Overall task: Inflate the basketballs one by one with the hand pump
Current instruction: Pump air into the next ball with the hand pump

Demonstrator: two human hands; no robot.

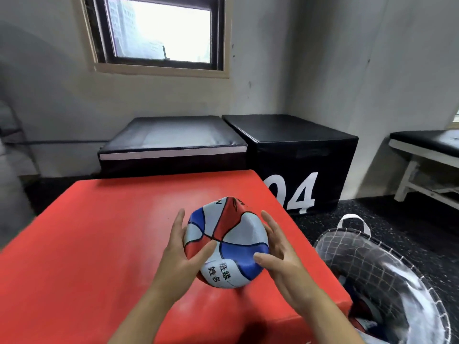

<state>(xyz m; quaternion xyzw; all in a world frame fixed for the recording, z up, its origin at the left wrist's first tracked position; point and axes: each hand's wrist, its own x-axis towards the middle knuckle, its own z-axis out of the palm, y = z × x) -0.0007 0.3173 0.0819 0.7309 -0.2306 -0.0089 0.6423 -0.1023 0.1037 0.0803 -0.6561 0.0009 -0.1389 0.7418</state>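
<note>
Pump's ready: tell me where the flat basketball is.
Centre of the head view: the basketball is held between the left hand and right hand, above the red box.

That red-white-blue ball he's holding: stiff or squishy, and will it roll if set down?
Likely squishy: the basketball shows deep dents and creases between the left hand and right hand. Probably light. Its caved-in shape should settle on the red block rather than roll.
</note>
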